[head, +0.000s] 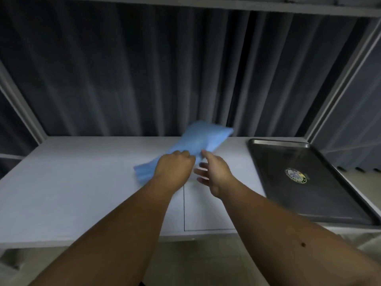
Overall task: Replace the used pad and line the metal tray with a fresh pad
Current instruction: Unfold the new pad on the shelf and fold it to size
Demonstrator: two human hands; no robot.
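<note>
Lying blurred above the middle of the white table [72, 193], a folded blue pad [198, 139] stretches from near the table's far edge down toward the person, its lower end hidden behind the left hand [175, 168]. That hand is curled over the pad's nearer part, knuckles up, fingers gripping the blue material. The right hand [214, 174] sits just beside it, thumb tip touching the pad's edge while the other fingers are spread and relaxed beneath, holding nothing that can be made out. Both bare forearms reach in from the lower edge of the view. To the right, well apart from the pad, a dark metal tray [329, 203] lies flat at the table's right end, bare inside except for a round sticker [295, 176] near its middle. A thin black rectangle outline [184, 209] is drawn on the tabletop under the right wrist. Dark pleated curtains [144, 69] hang behind the table, framed by pale posts.
</note>
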